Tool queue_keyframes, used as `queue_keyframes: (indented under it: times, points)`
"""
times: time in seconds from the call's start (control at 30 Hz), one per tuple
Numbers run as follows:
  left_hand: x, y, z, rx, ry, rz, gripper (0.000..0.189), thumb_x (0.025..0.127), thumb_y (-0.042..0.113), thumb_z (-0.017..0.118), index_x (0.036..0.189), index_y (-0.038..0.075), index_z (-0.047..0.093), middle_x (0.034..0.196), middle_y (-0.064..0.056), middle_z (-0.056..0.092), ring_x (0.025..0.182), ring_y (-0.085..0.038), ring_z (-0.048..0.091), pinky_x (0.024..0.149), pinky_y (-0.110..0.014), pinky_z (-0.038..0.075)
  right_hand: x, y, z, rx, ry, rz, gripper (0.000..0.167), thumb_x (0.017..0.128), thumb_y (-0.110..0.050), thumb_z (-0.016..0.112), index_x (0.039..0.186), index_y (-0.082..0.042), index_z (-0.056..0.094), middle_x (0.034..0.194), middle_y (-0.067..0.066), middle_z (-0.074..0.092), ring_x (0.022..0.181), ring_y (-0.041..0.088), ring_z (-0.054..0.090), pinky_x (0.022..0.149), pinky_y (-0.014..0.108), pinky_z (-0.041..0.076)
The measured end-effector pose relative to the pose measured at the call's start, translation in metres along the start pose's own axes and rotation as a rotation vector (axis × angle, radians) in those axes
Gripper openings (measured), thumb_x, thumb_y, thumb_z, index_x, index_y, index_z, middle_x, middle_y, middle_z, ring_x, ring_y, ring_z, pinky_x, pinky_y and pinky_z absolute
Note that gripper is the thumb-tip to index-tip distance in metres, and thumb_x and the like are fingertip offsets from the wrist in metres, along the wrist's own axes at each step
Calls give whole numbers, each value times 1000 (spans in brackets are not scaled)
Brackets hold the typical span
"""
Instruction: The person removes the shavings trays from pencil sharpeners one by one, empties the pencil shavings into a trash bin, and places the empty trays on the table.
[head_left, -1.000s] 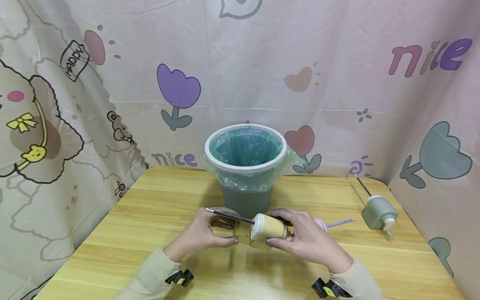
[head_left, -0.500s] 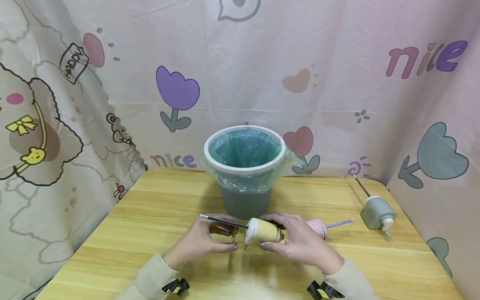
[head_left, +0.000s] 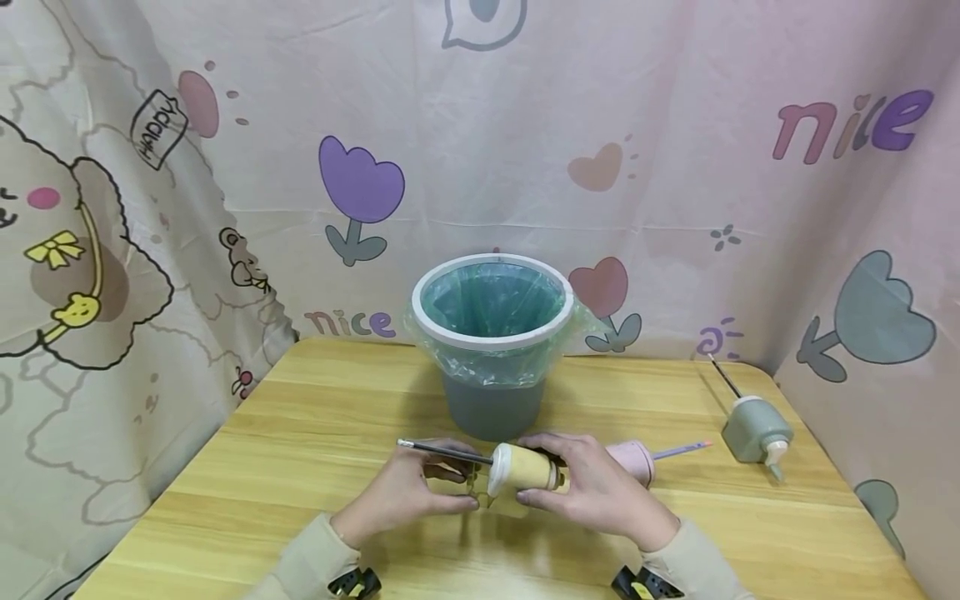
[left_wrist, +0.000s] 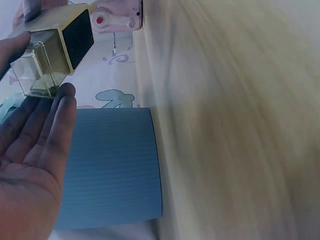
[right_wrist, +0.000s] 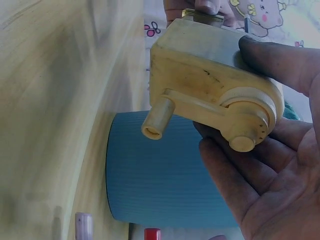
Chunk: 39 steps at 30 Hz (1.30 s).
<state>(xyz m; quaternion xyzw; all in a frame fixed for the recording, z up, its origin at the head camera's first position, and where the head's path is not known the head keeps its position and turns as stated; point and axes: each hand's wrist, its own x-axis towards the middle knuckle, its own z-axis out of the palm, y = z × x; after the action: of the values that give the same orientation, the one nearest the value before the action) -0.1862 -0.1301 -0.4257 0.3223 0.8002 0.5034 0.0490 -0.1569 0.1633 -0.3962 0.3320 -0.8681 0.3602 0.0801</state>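
Observation:
A yellow hand-crank pencil sharpener (head_left: 525, 468) is held above the table in front of the bin. My right hand (head_left: 600, 492) grips its body from the right, the thumb on one side and fingers on the other. At the left, my left hand (head_left: 412, 487) pinches the clear shavings drawer (left_wrist: 40, 70), which sticks partway out of the body. A black pencil (head_left: 446, 452) juts from the sharpener's front toward the left, its white end outward. In the right wrist view the crank (right_wrist: 195, 107) shows on the back of the sharpener.
Just behind the hands stands a grey bin (head_left: 495, 408) lined with a green plastic bag (head_left: 487, 367). A pink sharpener (head_left: 633, 461) with a purple pencil (head_left: 682, 450) lies beside my right hand. Farther right is a grey-green sharpener (head_left: 756, 429) holding a dark pencil (head_left: 725, 377).
My right hand has moved left with the sharpener body, narrowing the gap to my left hand on the drawer. More of the pink sharpener shows now.

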Motion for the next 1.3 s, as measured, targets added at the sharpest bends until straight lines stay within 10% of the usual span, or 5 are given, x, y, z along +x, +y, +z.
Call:
queue_keyframes:
  times: [1.3]
  points:
    - [-6, -11, 9, -82, -9, -142, 47, 86, 22, 92, 128, 9, 76, 123, -11, 80, 104, -11, 79, 93, -23, 65, 3, 7, 12, -44, -8, 0, 48, 91, -37, 86, 133, -17, 72, 118, -3, 79, 90, -1, 64, 76, 22, 58]
